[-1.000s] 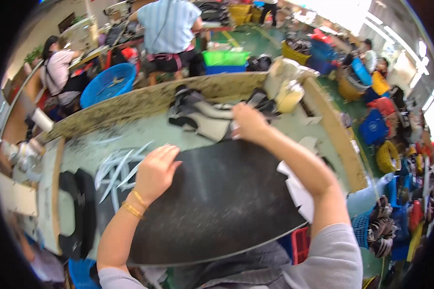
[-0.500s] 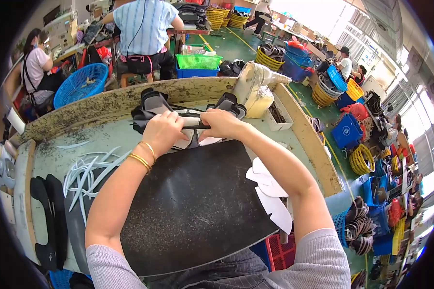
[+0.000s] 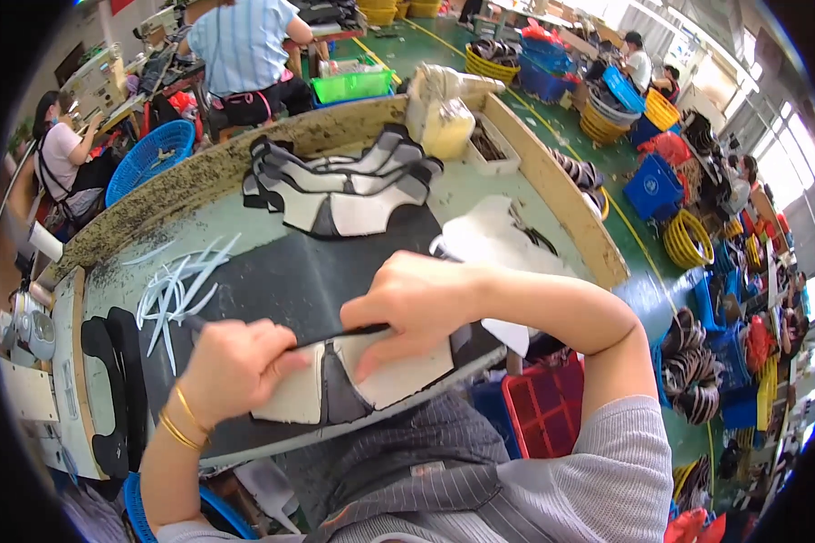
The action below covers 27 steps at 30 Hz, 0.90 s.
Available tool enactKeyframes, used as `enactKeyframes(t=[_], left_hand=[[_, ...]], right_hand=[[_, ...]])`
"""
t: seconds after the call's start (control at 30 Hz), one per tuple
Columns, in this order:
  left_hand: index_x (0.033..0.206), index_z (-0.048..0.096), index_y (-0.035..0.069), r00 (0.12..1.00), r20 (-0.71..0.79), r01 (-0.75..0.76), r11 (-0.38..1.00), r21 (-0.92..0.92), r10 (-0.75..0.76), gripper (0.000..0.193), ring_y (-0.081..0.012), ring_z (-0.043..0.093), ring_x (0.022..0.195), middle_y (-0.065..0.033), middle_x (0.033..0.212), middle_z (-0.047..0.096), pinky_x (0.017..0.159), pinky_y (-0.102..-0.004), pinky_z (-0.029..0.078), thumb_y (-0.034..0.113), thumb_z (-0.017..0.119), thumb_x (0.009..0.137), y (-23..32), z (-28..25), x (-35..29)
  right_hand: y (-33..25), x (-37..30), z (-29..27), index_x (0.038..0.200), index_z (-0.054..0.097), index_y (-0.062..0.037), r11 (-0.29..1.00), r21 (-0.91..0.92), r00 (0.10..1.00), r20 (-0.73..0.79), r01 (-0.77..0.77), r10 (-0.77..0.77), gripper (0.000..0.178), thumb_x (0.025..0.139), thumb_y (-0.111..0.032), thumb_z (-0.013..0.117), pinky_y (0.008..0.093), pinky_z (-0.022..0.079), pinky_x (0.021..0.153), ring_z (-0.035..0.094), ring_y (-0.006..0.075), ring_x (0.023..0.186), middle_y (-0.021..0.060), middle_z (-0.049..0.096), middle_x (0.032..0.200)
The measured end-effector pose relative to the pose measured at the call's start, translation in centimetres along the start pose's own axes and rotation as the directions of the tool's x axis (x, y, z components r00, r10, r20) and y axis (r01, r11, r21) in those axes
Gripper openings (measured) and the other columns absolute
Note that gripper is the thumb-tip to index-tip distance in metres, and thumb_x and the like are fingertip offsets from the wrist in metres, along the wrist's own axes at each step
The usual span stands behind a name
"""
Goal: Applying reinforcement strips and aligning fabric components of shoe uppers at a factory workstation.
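Near the front edge of the bench I hold a flat white-and-dark-grey shoe-upper piece (image 3: 340, 389) over the black mat (image 3: 285, 276). My left hand (image 3: 242, 366) pinches its left upper edge between thumb and curled fingers. My right hand (image 3: 421, 308) grips the upper edge right of the dark centre strip, thumb spread over the white face and fingers at the black border. Part of the piece is covered by both hands. Farther back, a stack of similar shoe-upper pieces (image 3: 358, 213) lies overlapped on the mat's far end.
White curled strips (image 3: 177, 290) lie left of the mat, beside long black cut-outs (image 3: 109, 389). White sheet pieces (image 3: 498, 240) lie to the right. A raised wooden rim (image 3: 552, 185) bounds the bench, with a yellowish container (image 3: 444, 127) and a small tray (image 3: 493, 149) by its corner.
Both hands have come back from the stack toward me, bringing one shoe-upper piece to the bench's front edge. The stack now shows uncovered, and the view has shifted.
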<state>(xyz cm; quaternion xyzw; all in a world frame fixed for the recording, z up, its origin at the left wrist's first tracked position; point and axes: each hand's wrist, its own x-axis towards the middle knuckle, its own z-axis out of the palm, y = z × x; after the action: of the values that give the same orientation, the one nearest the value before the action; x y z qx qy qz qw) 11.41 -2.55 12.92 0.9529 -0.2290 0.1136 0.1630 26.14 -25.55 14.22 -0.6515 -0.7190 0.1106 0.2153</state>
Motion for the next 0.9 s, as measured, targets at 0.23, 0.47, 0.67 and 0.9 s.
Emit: enactKeyframes(t=[0.23, 0.47, 0.67, 0.9], left_hand=[[0.087, 0.061, 0.005, 0.909, 0.087, 0.414, 0.906, -0.092, -0.407, 0.020, -0.0331, 0.064, 0.071, -0.0143, 0.079, 0.064, 0.063, -0.0397, 0.050, 0.022, 0.071, 0.082, -1.6, 7.8, -5.6], [0.106, 0.063, 0.004, 0.983, -0.150, 0.112, 0.994, 0.002, -0.110, 0.030, -0.0331, 0.059, 0.097, -0.0121, 0.104, 0.063, 0.085, -0.0425, 0.047, 0.006, 0.070, 0.077, 1.8, 5.9, 2.7], [0.104, 0.061, -0.003, 0.964, -0.062, -0.264, 0.962, -0.065, 0.260, 0.036, -0.0299, 0.062, 0.105, -0.0148, 0.109, 0.064, 0.091, -0.0376, 0.049, 0.025, 0.068, 0.082, 3.2, 16.9, 14.6], [0.108, 0.061, -0.002, 0.986, 0.012, -0.166, 0.986, -0.022, 0.167, 0.047, -0.0278, 0.061, 0.093, -0.0112, 0.102, 0.062, 0.079, -0.0346, 0.054, 0.037, 0.068, 0.083, 4.1, 20.3, 16.6]], right_hand=[[2.4, -7.1, 8.4, 0.096, 0.061, -0.0055, 0.935, -0.353, 0.939, -0.334, -0.045, -0.081, 0.024, 0.079, -0.020, 0.071, 0.0356, 0.049, 0.085, 0.060, 0.0246, 0.098, 0.0091, 0.062, 0.099], [4.1, -18.8, 5.0, 0.090, 0.068, -0.0058, 0.608, -0.233, 0.606, -0.593, -0.759, 0.530, 0.013, 0.079, -0.013, 0.070, 0.0373, 0.053, 0.074, 0.064, 0.0293, 0.083, 0.0084, 0.068, 0.092], [13.3, -15.3, 6.0, 0.116, 0.065, -0.0059, 0.659, -0.056, 0.583, -0.526, -0.750, 0.619, 0.044, 0.082, -0.032, 0.073, 0.0421, 0.046, 0.096, 0.057, 0.0358, 0.110, 0.0171, 0.064, 0.114], [15.3, -10.0, 4.5, 0.097, 0.063, 0.0008, 0.507, -0.206, 0.540, -0.158, -0.837, 0.827, 0.038, 0.089, -0.036, 0.060, 0.0473, 0.055, 0.072, 0.068, 0.0396, 0.077, 0.0199, 0.068, 0.086]])
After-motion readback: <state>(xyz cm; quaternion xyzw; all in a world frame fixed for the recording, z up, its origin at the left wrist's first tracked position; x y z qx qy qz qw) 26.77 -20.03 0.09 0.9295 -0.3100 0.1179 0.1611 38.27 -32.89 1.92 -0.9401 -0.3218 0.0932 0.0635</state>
